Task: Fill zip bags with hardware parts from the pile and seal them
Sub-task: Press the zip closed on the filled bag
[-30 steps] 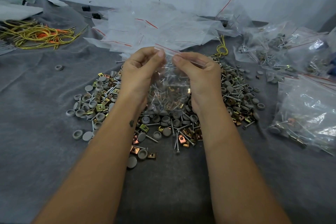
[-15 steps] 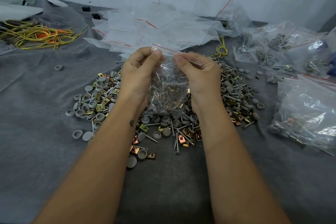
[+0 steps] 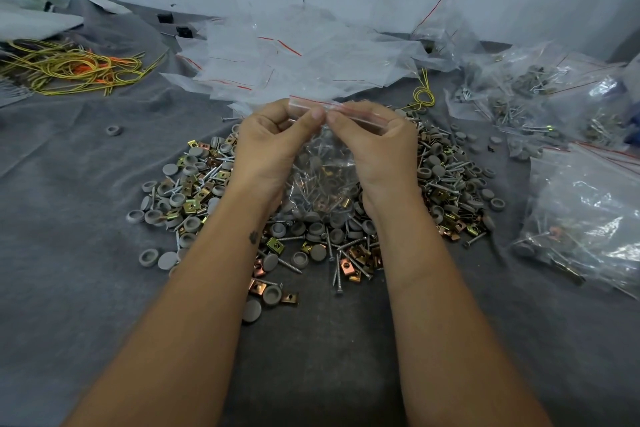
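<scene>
1. Since half a second ago, both thumbs have drawn together at the middle of the red-striped zip strip.
2. The left hand point(image 3: 268, 146) and right hand point(image 3: 375, 149) each pinch the top of the clear plastic zip bag of screws and clips point(image 3: 323, 184).
3. The bag hangs over the pile of grey caps, screws and brass clips point(image 3: 194, 198) on the grey cloth point(image 3: 69, 253).
4. Empty clear bags point(image 3: 294, 59) lie beyond.

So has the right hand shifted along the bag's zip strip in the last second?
Yes. The right hand has slid inward along the zip bag strip, its thumb now almost meeting the left hand, judged against the hardware pile beneath.
</scene>
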`<state>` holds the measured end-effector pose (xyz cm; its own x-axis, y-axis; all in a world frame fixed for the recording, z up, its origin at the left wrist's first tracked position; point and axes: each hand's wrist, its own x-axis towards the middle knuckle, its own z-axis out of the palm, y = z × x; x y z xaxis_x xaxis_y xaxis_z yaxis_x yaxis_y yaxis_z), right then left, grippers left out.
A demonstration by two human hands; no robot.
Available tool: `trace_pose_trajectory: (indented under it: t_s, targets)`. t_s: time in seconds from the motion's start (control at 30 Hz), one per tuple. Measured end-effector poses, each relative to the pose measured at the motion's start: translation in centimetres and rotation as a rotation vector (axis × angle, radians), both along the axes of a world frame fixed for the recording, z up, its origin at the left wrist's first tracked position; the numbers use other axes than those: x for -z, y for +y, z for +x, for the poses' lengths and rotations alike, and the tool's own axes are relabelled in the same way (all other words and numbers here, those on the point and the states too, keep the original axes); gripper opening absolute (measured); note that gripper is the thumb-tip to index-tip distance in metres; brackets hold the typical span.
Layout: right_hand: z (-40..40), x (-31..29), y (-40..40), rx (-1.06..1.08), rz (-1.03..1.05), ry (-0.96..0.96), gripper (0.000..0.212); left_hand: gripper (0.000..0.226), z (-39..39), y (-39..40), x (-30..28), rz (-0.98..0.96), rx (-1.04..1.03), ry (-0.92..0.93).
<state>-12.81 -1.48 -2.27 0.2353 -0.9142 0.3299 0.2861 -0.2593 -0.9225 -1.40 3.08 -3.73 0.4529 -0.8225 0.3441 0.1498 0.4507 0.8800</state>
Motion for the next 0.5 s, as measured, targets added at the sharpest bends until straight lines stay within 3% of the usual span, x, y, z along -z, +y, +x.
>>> trace_pose_trajectory:
  t_s: [0.2, 0.33, 0.5]
  targets:
    - [-0.02, -0.24, 0.14, 0.047, 0.006, 0.022, 0.021, 0.006, 0.26, 0.0, -0.12, 0.012, -0.068, 0.102]
    - [0.0, -0.18, 0.21, 0.091, -0.029, 0.078, 0.019, 0.012, 0.5, 0.03, -0.05, 0.002, -0.14, 0.059]
    - [0.34, 0.59, 0.17, 0.498, -0.606, 0.563, 0.018, 0.008, 0.23, 0.07, -0.12, -0.011, -0.175, -0.135]
